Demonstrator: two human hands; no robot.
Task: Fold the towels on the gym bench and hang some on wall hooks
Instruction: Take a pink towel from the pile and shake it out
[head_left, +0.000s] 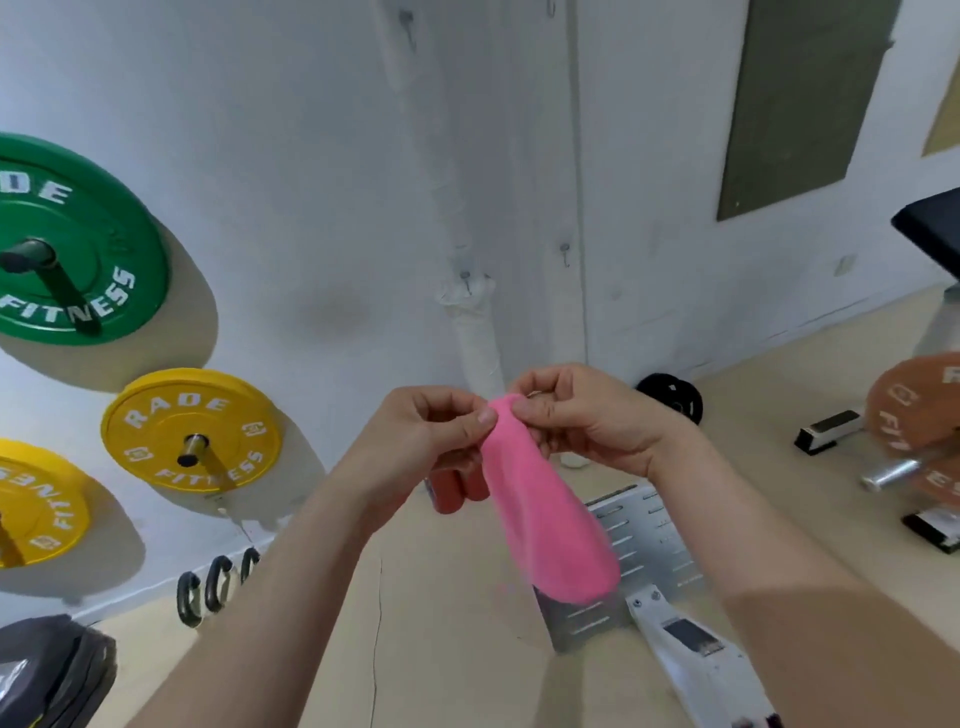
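Head view: we report left to right.
Green plate (78, 239): far left, on wall (311, 156).
Left hand (431, 441): pinches pink towel (540, 499) at top.
Towel place: hangs centre, between both hands.
Right hand (592, 421): pinches same top.

Pink towel (545, 499): lower end blurred, outline unclear. Top edge hidden betw. fingers of left hand (436, 436) & right hand (587, 421). Red item (457, 488) behind left hand & towel is mostly hidden, can't tell what it is. White cloth (475, 332) on wall: bottom hidden behind hands. Green plate (78, 244) & lower yellow plate (36, 504) cut by left edge. Brown plate (914, 410) & black pad (930, 234) cut by right edge. Dark bag (47, 670) cut at bottom left. Wall hook (565, 254) too small for detail.
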